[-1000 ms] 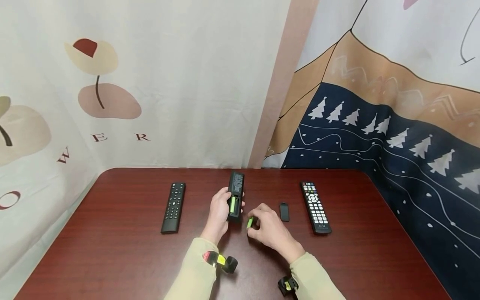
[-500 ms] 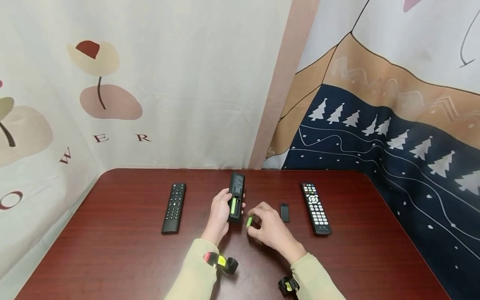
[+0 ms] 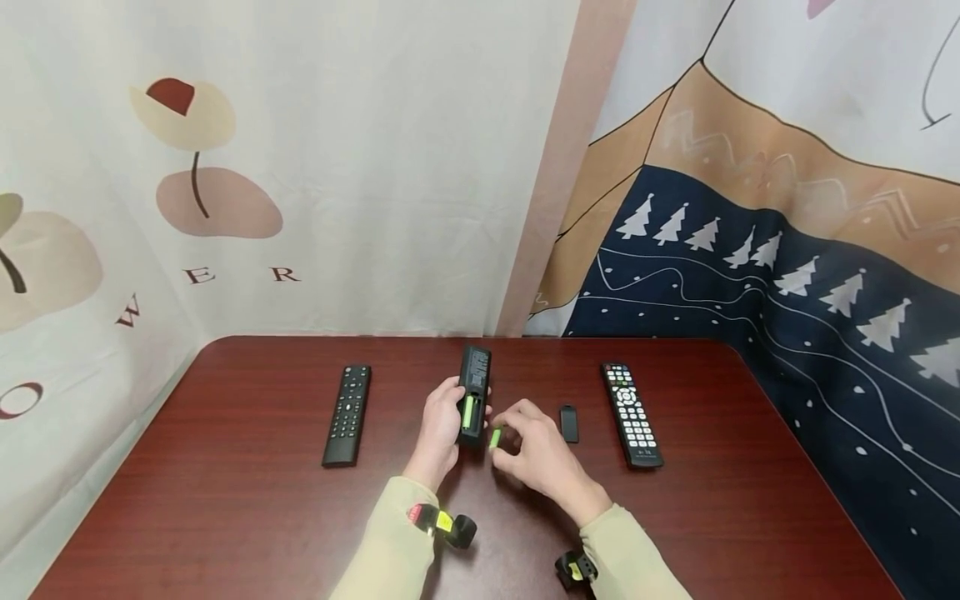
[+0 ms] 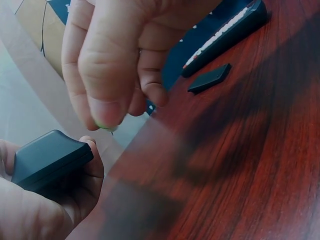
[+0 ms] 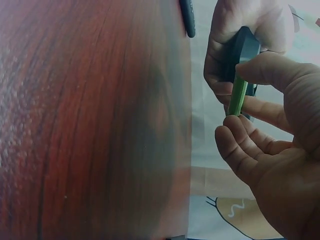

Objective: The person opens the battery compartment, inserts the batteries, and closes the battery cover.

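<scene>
My left hand (image 3: 437, 427) grips a black remote control (image 3: 476, 375) with its back facing up and its battery compartment uncovered. One green battery (image 3: 468, 412) lies in the compartment's left slot; the slot beside it shows dark. Just to the right, my right hand (image 3: 542, 450) pinches a second green battery (image 3: 495, 438) between thumb and fingers. In the right wrist view that battery (image 5: 238, 96) stands lengthwise between the thumb and fingertips, overlapping the remote. The left wrist view shows the right thumb and fingers above the remote's end (image 4: 52, 152), with only a sliver of green visible.
A small black battery cover (image 3: 569, 424) lies right of my right hand. Farther right is a black remote with white buttons (image 3: 632, 415); another black remote (image 3: 347, 415) lies on the left. All rest on the reddish-brown table (image 3: 225, 500), with printed curtains (image 3: 375, 167) behind.
My right hand has shifted slightly left with the battery, closer to the remote. The held remote has moved a touch to the right.
</scene>
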A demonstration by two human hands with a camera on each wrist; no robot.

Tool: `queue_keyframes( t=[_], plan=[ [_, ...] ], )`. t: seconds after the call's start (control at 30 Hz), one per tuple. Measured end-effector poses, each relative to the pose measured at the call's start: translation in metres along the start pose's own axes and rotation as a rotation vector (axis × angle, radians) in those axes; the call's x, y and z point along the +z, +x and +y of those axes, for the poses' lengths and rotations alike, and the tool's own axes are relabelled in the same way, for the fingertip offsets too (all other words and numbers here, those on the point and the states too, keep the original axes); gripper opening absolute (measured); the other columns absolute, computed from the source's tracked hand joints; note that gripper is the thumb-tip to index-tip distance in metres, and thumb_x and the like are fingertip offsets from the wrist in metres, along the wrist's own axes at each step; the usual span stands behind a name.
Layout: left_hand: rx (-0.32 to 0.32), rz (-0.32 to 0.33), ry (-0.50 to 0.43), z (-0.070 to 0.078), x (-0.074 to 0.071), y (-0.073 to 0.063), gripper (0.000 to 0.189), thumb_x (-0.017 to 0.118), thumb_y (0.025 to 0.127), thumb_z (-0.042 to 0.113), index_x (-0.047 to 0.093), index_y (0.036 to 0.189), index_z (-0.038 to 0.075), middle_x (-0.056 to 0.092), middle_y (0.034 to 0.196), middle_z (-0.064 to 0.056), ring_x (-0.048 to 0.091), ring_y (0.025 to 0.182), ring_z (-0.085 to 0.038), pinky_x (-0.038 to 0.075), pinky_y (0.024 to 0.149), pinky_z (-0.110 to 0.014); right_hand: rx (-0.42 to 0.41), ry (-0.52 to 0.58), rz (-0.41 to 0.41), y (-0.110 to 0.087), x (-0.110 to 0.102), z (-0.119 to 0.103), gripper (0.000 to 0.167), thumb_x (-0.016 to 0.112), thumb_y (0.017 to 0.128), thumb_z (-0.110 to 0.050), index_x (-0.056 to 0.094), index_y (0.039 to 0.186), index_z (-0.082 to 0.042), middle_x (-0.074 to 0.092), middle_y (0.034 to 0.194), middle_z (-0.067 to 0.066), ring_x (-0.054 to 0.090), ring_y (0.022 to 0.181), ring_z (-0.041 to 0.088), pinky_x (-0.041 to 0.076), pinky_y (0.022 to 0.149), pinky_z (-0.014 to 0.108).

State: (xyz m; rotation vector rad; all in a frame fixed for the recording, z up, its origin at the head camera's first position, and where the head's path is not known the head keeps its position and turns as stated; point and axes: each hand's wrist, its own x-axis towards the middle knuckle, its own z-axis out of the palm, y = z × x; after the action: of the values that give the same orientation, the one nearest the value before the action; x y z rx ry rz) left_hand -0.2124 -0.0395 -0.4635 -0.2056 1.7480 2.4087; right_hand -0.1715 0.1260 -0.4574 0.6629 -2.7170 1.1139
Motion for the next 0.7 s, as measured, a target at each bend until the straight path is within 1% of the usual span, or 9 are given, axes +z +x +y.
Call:
queue_keyframes(
  t=[0.13,0.3,0.47,0.6,0.7],
  plan=[
    [0.0,-0.003,-0.006,-0.0011,0.0006,0.0001,0.039,0.03,0.107,0.011,0.054,0.135,-0.004,0.063,0.12,-0.024,0.066,0.083,-0.022,0.057,0.071,-0.034,-0.026,0.021,0.016,0.0001,0.0003,-0.0002,0.029,0.078,0.079,-0.003,0.074,0.108,-0.006,0.062,0.101,0.009,0.064,0.081,0.023,0.053,0.071,0.025],
    [0.015,-0.017,-0.007,-0.0019,0.0007,-0.0003,0.04,0.031,0.107,0.011,0.052,0.136,-0.006,0.061,0.126,-0.03,0.065,0.084,-0.023,0.056,0.069,-0.032,-0.063,0.029,0.058,0.0005,0.001,0.0002,0.03,0.079,0.079,-0.003,0.074,0.108,-0.007,0.063,0.104,0.003,0.065,0.082,0.021,0.055,0.072,0.027],
    [0.015,-0.016,0.005,-0.0019,0.0011,-0.0018,0.04,0.032,0.107,0.012,0.052,0.137,-0.006,0.061,0.126,-0.031,0.065,0.08,-0.019,0.055,0.068,-0.031,-0.098,0.038,0.086,0.0015,0.0021,0.0,0.03,0.081,0.08,-0.004,0.073,0.109,-0.006,0.063,0.106,0.001,0.065,0.084,0.021,0.057,0.073,0.031],
    [0.014,-0.021,0.007,-0.0019,0.0014,-0.0022,0.04,0.032,0.107,0.012,0.053,0.135,-0.007,0.061,0.124,-0.031,0.065,0.078,-0.017,0.056,0.066,-0.031,-0.115,0.044,0.096,0.0021,0.0023,-0.0002,0.031,0.081,0.081,-0.005,0.073,0.111,-0.005,0.063,0.106,0.002,0.065,0.084,0.02,0.057,0.073,0.029],
    [0.016,-0.024,0.011,-0.0023,0.0021,-0.0017,0.039,0.032,0.107,0.012,0.054,0.134,-0.007,0.063,0.121,-0.028,0.065,0.079,-0.017,0.056,0.067,-0.031,-0.115,0.054,0.101,0.0023,0.002,-0.0009,0.032,0.081,0.081,-0.004,0.072,0.111,-0.004,0.064,0.106,0.005,0.065,0.085,0.018,0.057,0.074,0.027]
  ],
)
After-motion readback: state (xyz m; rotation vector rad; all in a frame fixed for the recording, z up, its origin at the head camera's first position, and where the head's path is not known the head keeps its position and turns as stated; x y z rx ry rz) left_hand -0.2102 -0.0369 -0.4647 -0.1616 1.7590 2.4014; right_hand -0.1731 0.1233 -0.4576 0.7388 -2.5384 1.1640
